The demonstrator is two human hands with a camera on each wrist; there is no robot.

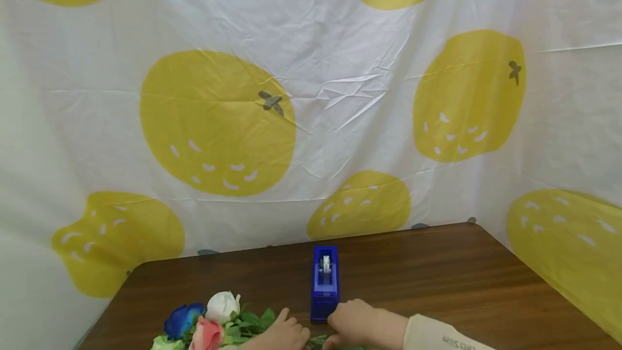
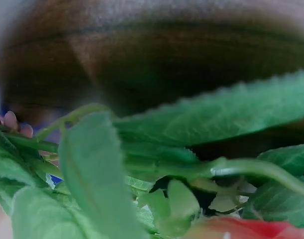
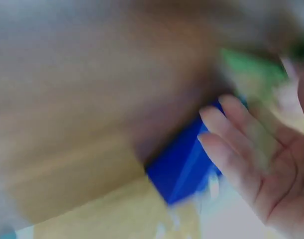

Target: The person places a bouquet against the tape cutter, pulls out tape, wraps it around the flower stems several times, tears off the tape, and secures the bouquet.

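In the head view, a bunch of flowers lies at the near left, with a blue rose (image 1: 182, 320), a white rose (image 1: 223, 307) and a pink rose (image 1: 207, 334). My left hand (image 1: 282, 334) grips the green stems (image 1: 318, 340) below the blooms. Leaves (image 2: 97, 174) and a stem (image 2: 251, 172) fill the left wrist view, with fingertips at its left edge. My right hand (image 1: 357, 322) is over the stem ends, beside a blue tape dispenser (image 1: 325, 285). The blurred right wrist view shows its palm, with fingers (image 3: 231, 154) extended and slightly bent.
The dark wooden table (image 1: 418, 269) runs back to a white cloth (image 1: 340, 145) printed with yellow fruit. More of this cloth hangs at both sides. The tape dispenser stands lengthwise, just beyond the hands.
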